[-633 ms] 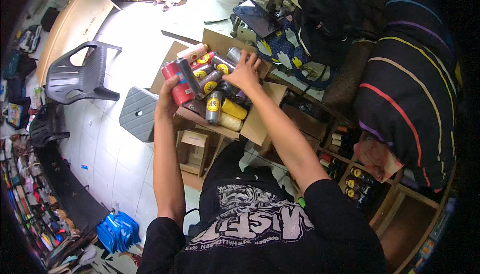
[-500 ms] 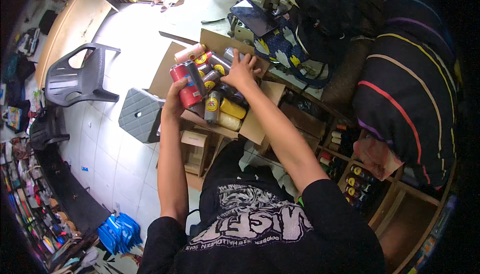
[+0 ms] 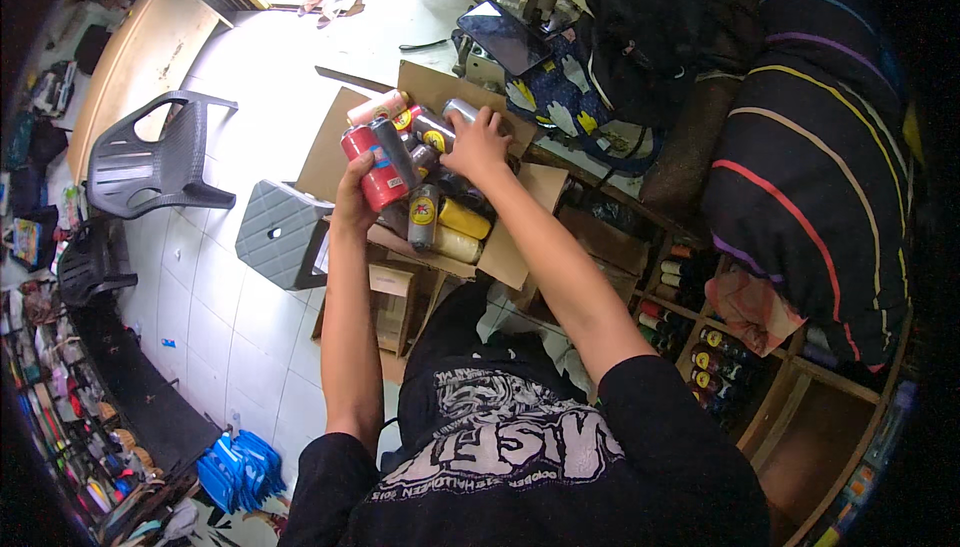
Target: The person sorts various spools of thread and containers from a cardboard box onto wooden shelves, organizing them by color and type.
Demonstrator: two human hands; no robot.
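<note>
An open cardboard box (image 3: 522,219) full of thread spools stands in front of me. My left hand (image 3: 354,195), at the box's left side, is closed around a red thread spool (image 3: 378,179); a dark grey spool (image 3: 394,150) lies against it, apparently in the same grip. Over the right part of the box, my right hand (image 3: 476,151) has its fingers bent over a grey spool (image 3: 460,109); the fingertips are partly hidden. A pink spool (image 3: 378,107) lies at the far side. Nearer me are a grey spool with a yellow label (image 3: 422,219), a yellow spool (image 3: 464,217) and a cream spool (image 3: 457,244).
A grey stool (image 3: 280,232) stands left of the box, with a dark plastic chair (image 3: 165,157) beyond. Wooden shelves (image 3: 790,397) with more spools are at right, under a striped black bundle (image 3: 810,187). A phone (image 3: 503,35) lies on a patterned bag (image 3: 565,92) behind.
My right hand has shifted slightly, its fingers drawn closer together over the grey spool. The left hand still holds the red spool, tilted a little differently.
</note>
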